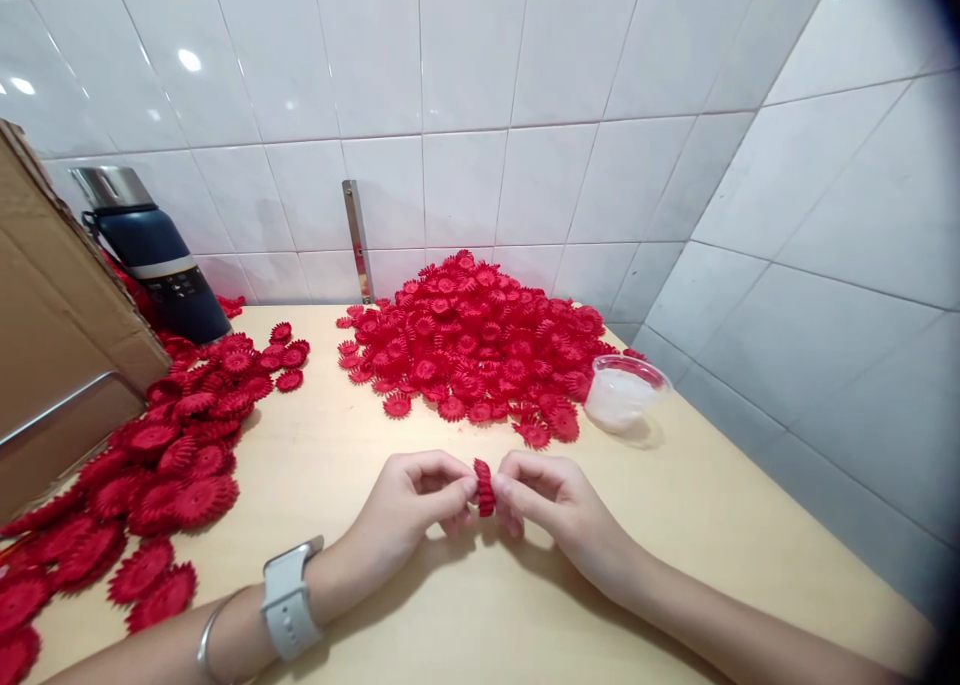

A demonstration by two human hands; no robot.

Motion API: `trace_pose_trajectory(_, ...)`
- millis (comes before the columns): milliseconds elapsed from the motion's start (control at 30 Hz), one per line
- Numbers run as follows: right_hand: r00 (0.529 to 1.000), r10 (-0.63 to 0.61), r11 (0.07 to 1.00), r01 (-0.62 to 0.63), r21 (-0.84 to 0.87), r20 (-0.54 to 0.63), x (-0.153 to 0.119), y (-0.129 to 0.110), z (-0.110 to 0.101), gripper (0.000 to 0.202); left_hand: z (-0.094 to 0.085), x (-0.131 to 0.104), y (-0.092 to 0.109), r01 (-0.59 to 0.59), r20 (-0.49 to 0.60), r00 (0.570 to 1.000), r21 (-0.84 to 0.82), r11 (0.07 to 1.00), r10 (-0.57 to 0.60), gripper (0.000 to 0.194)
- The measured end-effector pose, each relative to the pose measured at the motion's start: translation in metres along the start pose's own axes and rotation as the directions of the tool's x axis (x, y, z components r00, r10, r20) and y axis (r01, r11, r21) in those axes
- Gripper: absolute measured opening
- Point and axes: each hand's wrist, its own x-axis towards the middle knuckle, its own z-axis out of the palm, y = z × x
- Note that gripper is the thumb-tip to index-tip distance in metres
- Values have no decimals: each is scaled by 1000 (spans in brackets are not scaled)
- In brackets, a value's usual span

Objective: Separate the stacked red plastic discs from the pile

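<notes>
Between my two hands, just above the table point(420, 605), a small red fringed fabric disc point(484, 488) is held edge-on. My left hand point(420, 495) pinches it from the left with thumb and fingertips. On its other side my right hand point(555, 500) grips it the same way. A large heap of similar red discs point(472, 345) lies beyond my hands. More red discs point(187, 465) are spread in a loose pile to the left. Beside the heap, on the right, stands a clear plastic cup point(624, 395) with something whitish in it.
A cardboard box point(60, 315) stands at the left edge. Behind it a dark blue bottle point(165, 265) with a steel cap leans among the discs. White tiled walls point(465, 75) close off the back and right. A metal strip point(356, 240) stands against the back wall.
</notes>
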Motion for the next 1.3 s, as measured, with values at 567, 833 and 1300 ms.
trace_pose_trajectory(567,992,32,999,-29,-23,118,0,4,-3,28,2,-5,-2,-75,71,995,164,984,64,8)
trace_pose_trajectory(833,996,53,999,-53,6,77,1,0,-2,20,1,-4,-5,-83,20,997,139,987,81,7)
trace_pose_trajectory(1300,997,62,994,-58,89,-42,0,2,0,22,-1,-2,-6,-46,20,999,61,997,45,5)
